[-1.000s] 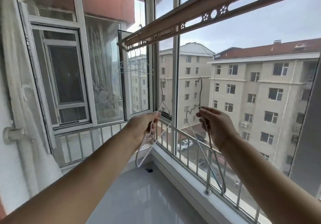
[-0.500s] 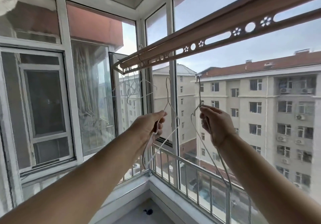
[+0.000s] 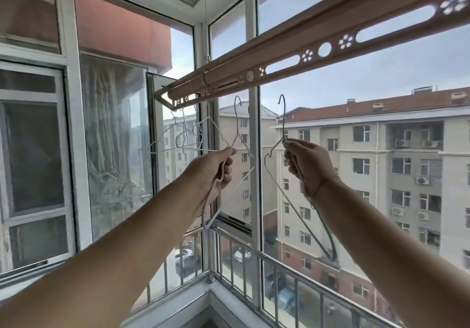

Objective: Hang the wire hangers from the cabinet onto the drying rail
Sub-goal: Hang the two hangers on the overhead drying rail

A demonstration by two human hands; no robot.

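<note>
Grips a white wire hanger (image 3: 237, 129) in the left grip (image 3: 216, 168), fingers curled round the shoulder wire just below the twisted neck, hook upright and close under the drying rail (image 3: 381, 23), apart from it. Pinches a grey wire hanger (image 3: 283, 124) in the right grip (image 3: 311, 165) at the base of its neck, hook likewise upright under the rail, body trailing down along the right forearm. Keeps the two hangers side by side, near each other yet apart. Faces a brown rail pierced with slots, round holes and flower cut-outs, slanting from near right to far left. Shows a cluster of wire hangers (image 3: 183, 134) already hooked at its far left end. Looks past a metal railing (image 3: 254, 254) to apartment blocks (image 3: 381, 154) and parked cars (image 3: 187, 255) below.
</note>
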